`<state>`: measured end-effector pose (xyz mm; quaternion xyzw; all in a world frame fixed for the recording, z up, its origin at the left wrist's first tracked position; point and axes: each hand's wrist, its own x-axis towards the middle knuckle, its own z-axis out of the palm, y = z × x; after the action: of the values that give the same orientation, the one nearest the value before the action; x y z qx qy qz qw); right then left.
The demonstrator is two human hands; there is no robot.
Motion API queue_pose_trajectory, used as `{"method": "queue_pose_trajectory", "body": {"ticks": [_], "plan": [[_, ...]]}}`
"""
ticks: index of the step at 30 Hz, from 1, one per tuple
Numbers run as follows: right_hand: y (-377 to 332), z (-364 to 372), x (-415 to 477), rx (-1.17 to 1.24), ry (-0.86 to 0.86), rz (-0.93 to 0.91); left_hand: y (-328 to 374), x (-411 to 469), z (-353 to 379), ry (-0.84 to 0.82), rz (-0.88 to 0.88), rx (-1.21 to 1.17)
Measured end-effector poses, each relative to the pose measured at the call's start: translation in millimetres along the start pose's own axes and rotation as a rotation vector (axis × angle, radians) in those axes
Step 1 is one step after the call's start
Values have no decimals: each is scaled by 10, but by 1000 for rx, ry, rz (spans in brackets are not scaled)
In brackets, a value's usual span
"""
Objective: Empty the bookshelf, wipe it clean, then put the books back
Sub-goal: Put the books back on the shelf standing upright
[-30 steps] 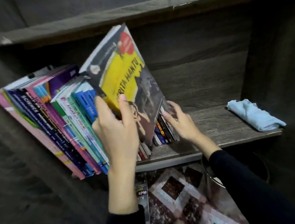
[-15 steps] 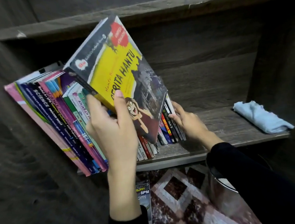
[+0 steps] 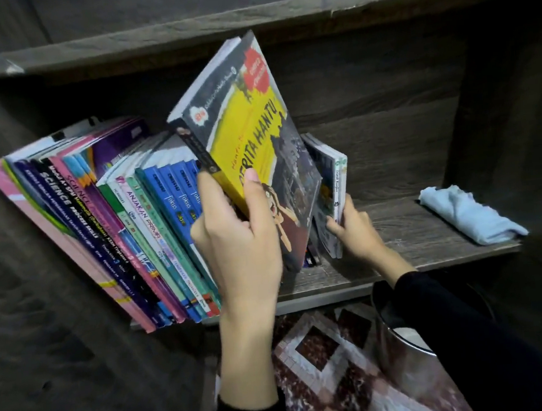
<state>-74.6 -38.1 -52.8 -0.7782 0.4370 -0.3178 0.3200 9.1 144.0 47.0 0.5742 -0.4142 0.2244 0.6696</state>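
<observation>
1. Your left hand (image 3: 238, 241) has the yellow-covered book (image 3: 247, 135) by the lower part of its spine. The thumb lies across the front cover and the fingers curl behind it, so the grip is closed tight on the book.
2. The yellow-covered book is tilted, with its top corner high under the upper shelf board (image 3: 247, 27). Its bottom corner is low over the shelf (image 3: 413, 238); I cannot tell whether it touches.
3. Your right hand (image 3: 357, 230) is just right of that book. Its fingers wrap the lower edge of a few thin books (image 3: 331, 196) that stand nearly upright on the shelf. This grip is closed too, on the thin books.
4. The row of books (image 3: 117, 225) fills the left half of the shelf, spines outward. All of them lean left toward the side wall, and the row sits directly behind your left hand.
5. A light blue cloth (image 3: 467, 214) lies crumpled at the right end of the shelf, well apart from both hands.
6. Below the shelf is a patterned floor (image 3: 323, 364). A shiny metal container (image 3: 400, 354) stands there, partly behind your right sleeve (image 3: 471, 335).
</observation>
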Motion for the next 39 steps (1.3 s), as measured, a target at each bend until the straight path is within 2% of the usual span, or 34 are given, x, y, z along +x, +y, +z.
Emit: {"method": "queue_pose_trajectory", "body": {"ticks": [9, 16, 24, 28, 30, 32, 35, 37, 39], "plan": [[109, -44, -29, 139, 151, 37, -333, -352, 482, -236, -14, 152], [154, 20, 4, 117, 151, 69, -561, -600, 802, -333, 18, 286], [168, 37, 28, 71, 82, 7, -706, -688, 932, -335, -66, 307], [98, 110, 68, -52, 2, -23, -777, -695, 934, -371, -140, 348], [33, 150, 85, -137, -55, -62, -787, -709, 881, -435, -224, 307], [-8, 149, 116, -184, -103, -94, -825, -727, 787, -584, -274, 220], [34, 103, 190, -141, -131, -122, -938, -692, 674, -706, -306, 69], [87, 63, 195, -80, -162, -145, -973, -652, 659, -722, -366, 49], [160, 52, 156, 84, -195, -143, -961, -644, 676, -692, -412, 56]]}}
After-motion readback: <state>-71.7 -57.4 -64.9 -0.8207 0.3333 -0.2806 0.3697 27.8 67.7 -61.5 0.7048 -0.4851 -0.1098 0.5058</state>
